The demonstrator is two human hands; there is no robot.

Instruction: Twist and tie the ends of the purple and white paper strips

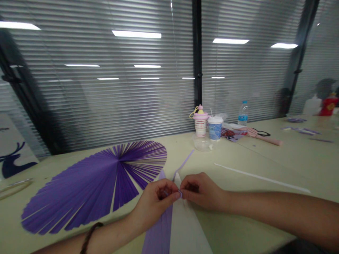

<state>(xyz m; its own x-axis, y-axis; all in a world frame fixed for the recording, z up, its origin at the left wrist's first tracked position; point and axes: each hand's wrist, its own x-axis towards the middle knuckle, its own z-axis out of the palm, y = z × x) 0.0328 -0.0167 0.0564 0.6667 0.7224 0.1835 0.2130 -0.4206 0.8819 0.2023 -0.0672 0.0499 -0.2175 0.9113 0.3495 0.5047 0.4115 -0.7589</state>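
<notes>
My left hand [156, 197] and my right hand [202, 192] meet near the front middle of the table, fingertips pinched together. Between them is a thin purple strip [180, 193], mostly hidden by the fingers. A light purple strip [184, 163] runs up and away from just behind the fingertips; whether it is the same piece I cannot tell. Below the hands, a lavender bundle of strips [158, 234] and a white bundle of strips [188, 231] narrow toward the fingers. On the left lies a large oval fan of purple strips [87, 183], darker on its right side.
A lone white strip [262, 178] lies at right. Farther back stand a pink-lidded cup [200, 124], a blue paper cup [215, 128], a clear plastic container [202, 144] and a water bottle [243, 113]. Black-handled scissors [263, 133] are beside them. Window blinds [106, 106] border the table.
</notes>
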